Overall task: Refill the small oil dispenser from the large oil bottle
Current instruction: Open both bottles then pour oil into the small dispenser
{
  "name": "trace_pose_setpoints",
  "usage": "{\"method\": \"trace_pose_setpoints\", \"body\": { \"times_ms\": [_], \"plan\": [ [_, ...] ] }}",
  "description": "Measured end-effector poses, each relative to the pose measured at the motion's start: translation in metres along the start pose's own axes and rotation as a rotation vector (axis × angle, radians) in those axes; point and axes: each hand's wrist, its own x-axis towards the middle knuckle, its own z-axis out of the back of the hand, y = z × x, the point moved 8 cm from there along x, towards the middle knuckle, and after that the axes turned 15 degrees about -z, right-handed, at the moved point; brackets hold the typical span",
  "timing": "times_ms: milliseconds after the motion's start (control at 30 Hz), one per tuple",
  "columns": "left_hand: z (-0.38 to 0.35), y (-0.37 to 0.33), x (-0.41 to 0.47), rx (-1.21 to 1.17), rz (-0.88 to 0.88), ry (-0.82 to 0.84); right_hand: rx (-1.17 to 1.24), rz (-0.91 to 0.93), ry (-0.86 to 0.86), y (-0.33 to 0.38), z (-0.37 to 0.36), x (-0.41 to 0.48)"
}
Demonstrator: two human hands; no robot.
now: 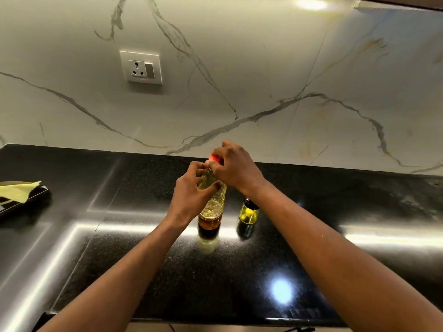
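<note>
The large oil bottle (pixel 212 207) is clear ribbed plastic with yellow oil and stands upright on the black counter (pixel 143 259). My left hand (pixel 189 192) wraps around its shoulder. My right hand (pixel 233 166) pinches the bottle's red cap (pixel 214 157) at the top; most of the cap is hidden by the fingers. The small oil dispenser (pixel 249 213) is a short glass bottle with a dark top and some yellow-green oil inside. It stands just right of the large bottle, under my right wrist.
A yellow cloth (pixel 20 189) lies on a dark tray (pixel 28 202) at the counter's left edge. A marble backsplash with a wall socket (pixel 141 67) rises behind. The counter's front edge (pixel 215 319) runs near the bottom.
</note>
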Motion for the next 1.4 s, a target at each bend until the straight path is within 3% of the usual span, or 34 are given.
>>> {"method": "trace_pose_setpoints", "body": {
  "times_ms": [200,367,600,767,1000,1200,1400],
  "plan": [
    [0.000,0.001,0.000,0.009,0.006,0.000,-0.150,0.040,0.076,0.008,0.012,0.005],
    [0.001,0.002,-0.002,0.024,0.005,-0.009,-0.279,-0.008,-0.011,0.013,0.015,0.005],
    [0.002,0.002,-0.003,-0.003,0.000,-0.007,-0.235,-0.018,0.009,0.017,0.011,0.004],
    [0.001,0.003,-0.003,-0.005,0.013,-0.001,-0.125,0.020,0.038,0.019,0.016,0.004],
    [-0.003,0.004,-0.009,0.070,-0.018,-0.010,0.301,0.013,-0.199,-0.003,0.049,-0.008],
    [0.003,-0.040,-0.020,0.323,-0.316,-0.226,0.463,-0.064,-0.311,-0.051,0.060,-0.036],
    [-0.045,-0.067,-0.040,0.286,-0.452,-0.048,0.513,-0.217,-0.262,-0.114,0.044,-0.069]
  ]
}}
